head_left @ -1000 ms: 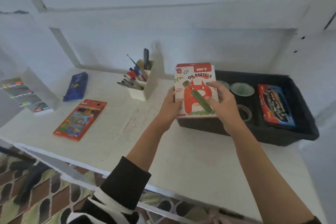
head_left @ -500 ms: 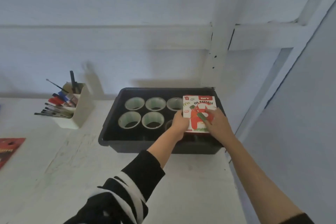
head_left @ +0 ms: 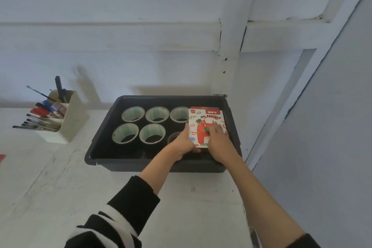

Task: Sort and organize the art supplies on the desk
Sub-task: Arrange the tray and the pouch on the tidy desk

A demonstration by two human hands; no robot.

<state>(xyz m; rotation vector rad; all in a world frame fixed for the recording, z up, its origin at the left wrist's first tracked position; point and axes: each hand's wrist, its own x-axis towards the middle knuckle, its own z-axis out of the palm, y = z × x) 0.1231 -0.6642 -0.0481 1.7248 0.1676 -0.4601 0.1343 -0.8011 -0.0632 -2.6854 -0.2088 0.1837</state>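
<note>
A white and red oil pastels box (head_left: pixel 205 120) lies low in the right end of a black bin (head_left: pixel 128 164), on top of another red box whose edge shows behind it. My left hand (head_left: pixel 184 142) grips the box's left edge. My right hand (head_left: pixel 218 141) lies on its front face with fingers over the picture. Several green-lined paper cups (head_left: pixel 133 113) stand in the bin's left and middle part.
A cream pen holder (head_left: pixel 70 121) with markers, pens and brushes stands left of the bin. A red corner of a flat pack (head_left: pixel 2 158) shows at the far left edge. A white wall post rises behind the bin; a wall is close on the right.
Both hands carried the pastels box from the bin's near left side to its right end and lowered it onto the other box. My view swung right.
</note>
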